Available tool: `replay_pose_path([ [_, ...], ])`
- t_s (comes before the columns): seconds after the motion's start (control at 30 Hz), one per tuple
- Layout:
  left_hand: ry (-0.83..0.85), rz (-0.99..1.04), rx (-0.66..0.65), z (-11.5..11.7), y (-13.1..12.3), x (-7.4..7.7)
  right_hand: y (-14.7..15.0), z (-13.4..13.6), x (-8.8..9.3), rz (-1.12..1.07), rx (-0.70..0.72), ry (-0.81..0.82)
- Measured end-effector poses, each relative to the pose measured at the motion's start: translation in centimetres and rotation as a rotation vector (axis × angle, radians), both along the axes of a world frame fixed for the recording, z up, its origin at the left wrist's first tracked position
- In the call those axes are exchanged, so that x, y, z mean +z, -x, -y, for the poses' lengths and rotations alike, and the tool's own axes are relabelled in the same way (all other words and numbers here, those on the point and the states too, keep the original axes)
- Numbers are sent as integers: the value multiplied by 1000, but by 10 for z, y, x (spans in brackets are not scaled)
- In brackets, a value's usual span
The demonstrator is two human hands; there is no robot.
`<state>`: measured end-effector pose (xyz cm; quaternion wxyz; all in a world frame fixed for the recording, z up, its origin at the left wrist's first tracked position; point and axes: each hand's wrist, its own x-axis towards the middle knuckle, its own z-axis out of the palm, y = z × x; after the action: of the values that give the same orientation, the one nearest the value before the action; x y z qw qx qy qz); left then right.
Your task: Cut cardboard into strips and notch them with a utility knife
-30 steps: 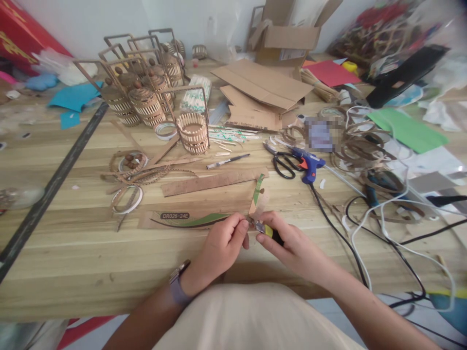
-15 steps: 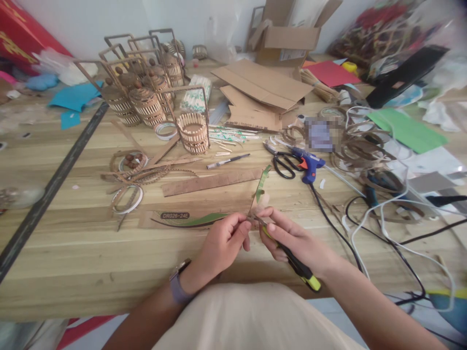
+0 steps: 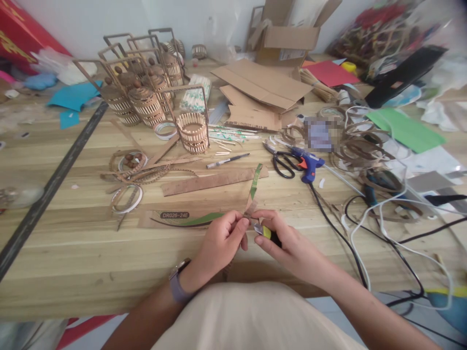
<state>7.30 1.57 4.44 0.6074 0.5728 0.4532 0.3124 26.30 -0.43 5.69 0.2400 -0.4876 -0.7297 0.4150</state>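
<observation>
My left hand (image 3: 228,238) is closed, pinching a narrow cardboard strip (image 3: 254,182) with green print on its upper part. The strip rises away from my fingers over the table. In my closed right hand (image 3: 288,243) is a utility knife (image 3: 270,234) with a yellow-green and black body. Its short blade points left, close to my left fingertips, and most of its handle is hidden by my palm. The right index finger reaches to the strip's lower end. A printed cardboard piece (image 3: 197,218) lies under and left of my left hand. Beyond it rests a plain brown cardboard strip (image 3: 211,182).
Scissors (image 3: 284,163) and a blue glue gun (image 3: 310,165) lie right of centre, with cables (image 3: 383,238) trailing nearer. Small stick lanterns (image 3: 146,102) stand at the back left. A pen (image 3: 228,161) and tape rolls (image 3: 127,199) lie around; cardboard sheets (image 3: 259,85) are stacked behind.
My right hand has turned, so the knife's handle end no longer shows below it. The cardboard strip has swung slightly left and shows more of its printed face.
</observation>
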Motion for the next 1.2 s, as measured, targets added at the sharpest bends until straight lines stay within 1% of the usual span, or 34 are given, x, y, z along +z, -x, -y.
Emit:
replay_pose_path([
  [0.17,0,1,-1,1,0,2,2,2,1,17,-41,-52],
  [0.4,7,20,1,0,-1,-2,4,2,2,22,-19,-52],
  [0.53,-3,15,4,0,-2,-3,4,1,2,21,-16,-92],
  [0.7,11,-3,-8,1,-1,1,1,1,-2,28,-92,-177],
  [0.8,19,4,-6,1,-1,2,0,0,-3,26,-104,-197],
  [0.9,28,8,3,1,-2,2,0,-1,-1,15,-120,-134],
  [1.0,32,5,18,0,-2,2,-1,0,2,1,-71,-44],
  [1.1,39,15,19,0,-2,2,-3,1,3,1,-13,-39],
  [1.2,46,29,15,0,-2,2,-2,0,0,4,8,-57],
])
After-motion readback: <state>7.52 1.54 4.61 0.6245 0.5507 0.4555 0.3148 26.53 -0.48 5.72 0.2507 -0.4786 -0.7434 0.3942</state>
